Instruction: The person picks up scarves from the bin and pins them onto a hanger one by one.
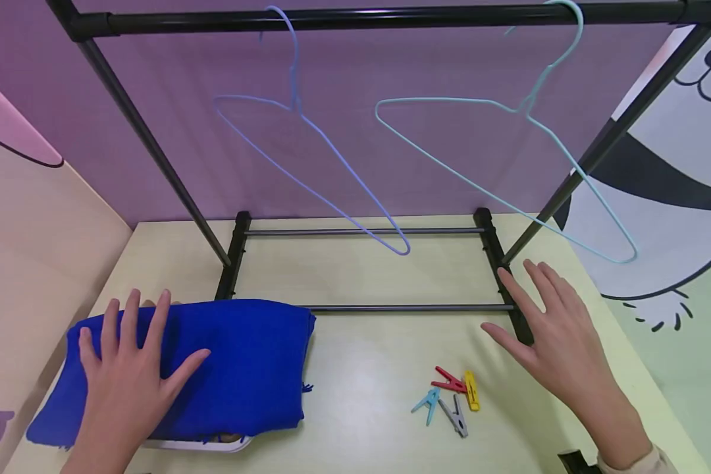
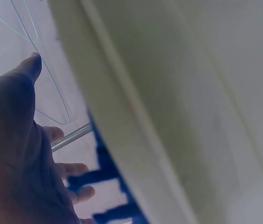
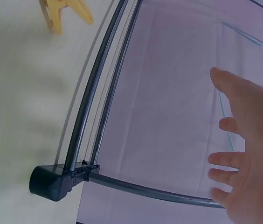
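My left hand (image 1: 127,375) is spread over a folded blue cloth (image 1: 249,368) with a fringed edge, at the left of the table. Under the cloth, the rim of a white container (image 1: 216,446) shows at the front. Fingers apart and nothing in them, my right hand (image 1: 559,336) is held over the table beside the right foot of a black rack (image 1: 500,257). To its left lie several small clothespins: a red one (image 1: 452,382), a yellow one (image 1: 471,391), a light blue one (image 1: 429,401) and a grey one (image 1: 457,421).
A purple wire hanger (image 1: 297,102) and a teal wire hanger (image 1: 528,104) hang from the rack's top bar (image 1: 415,18). Two lower bars (image 1: 391,308) cross between the rack's feet. A purple panel stands behind, with printed panels at both sides.
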Demonstrator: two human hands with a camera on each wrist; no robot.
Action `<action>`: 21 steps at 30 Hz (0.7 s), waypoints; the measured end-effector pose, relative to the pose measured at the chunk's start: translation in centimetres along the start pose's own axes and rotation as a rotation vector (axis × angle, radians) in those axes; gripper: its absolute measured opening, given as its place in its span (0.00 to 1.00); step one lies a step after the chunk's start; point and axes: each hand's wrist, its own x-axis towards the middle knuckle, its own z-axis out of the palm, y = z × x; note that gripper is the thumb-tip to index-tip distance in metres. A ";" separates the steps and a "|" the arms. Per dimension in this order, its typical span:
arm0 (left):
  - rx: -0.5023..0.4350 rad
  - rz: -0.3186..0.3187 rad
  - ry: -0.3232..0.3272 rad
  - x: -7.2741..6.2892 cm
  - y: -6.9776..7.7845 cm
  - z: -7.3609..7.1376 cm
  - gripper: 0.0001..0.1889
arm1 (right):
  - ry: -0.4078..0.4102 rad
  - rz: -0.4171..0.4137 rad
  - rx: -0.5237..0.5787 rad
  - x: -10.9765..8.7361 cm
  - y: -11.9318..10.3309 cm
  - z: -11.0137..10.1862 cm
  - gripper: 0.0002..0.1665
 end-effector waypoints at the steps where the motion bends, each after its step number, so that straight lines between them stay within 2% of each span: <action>1: -0.001 -0.002 -0.005 0.0 0.0 0.0 0.53 | -0.003 -0.001 0.010 0.1 -0.1 0.0 0.48; 8: -0.008 0.006 -0.049 -0.1 0.3 -0.1 0.50 | -0.027 -0.011 0.081 0.4 -0.5 -0.3 0.41; 14: -0.033 0.039 -0.067 0.0 0.7 -0.6 0.44 | -0.025 -0.020 0.129 1.0 -0.7 -0.9 0.40; 17: -0.048 0.055 -0.070 0.1 1.1 -0.9 0.40 | -0.011 -0.030 0.135 1.8 -1.0 -1.6 0.37; 21: -0.081 0.062 -0.076 0.1 1.5 -1.4 0.37 | 0.050 -0.074 0.140 3.7 -1.5 -2.7 0.32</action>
